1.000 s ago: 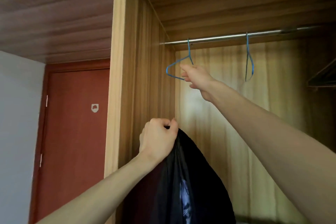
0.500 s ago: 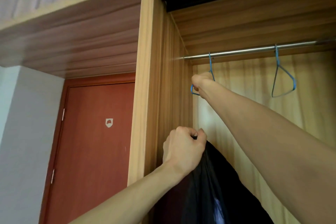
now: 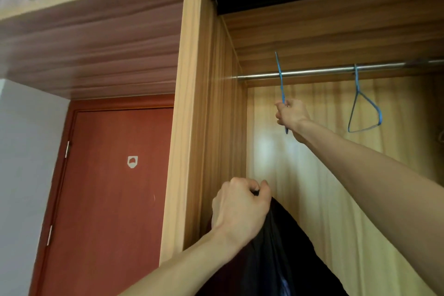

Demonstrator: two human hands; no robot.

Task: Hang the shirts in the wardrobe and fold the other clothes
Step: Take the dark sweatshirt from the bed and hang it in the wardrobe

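Head view: your right hand point(image 3: 292, 115) grips hanger point(image 3: 281, 86) lifted above rod point(image 3: 317, 71); left hand point(image 3: 240, 209) grips shirt point(image 3: 283, 252) below rod. Shirt not hung yet.

Black shirt point(image 3: 283, 255), faint pale print low on its front. Two blue hangers: one point(image 3: 280, 79) at left, second point(image 3: 364, 113) at right. Silver metal rail point(image 3: 324, 71). Wardrobe point(image 3: 192, 103) light wood with vertical grain; darker brown striped grain on panels above. Door point(image 3: 108, 199) reddish-brown, small white shield-shaped sticker point(image 3: 132, 161). Wall point(image 3: 21, 163) pale grey.
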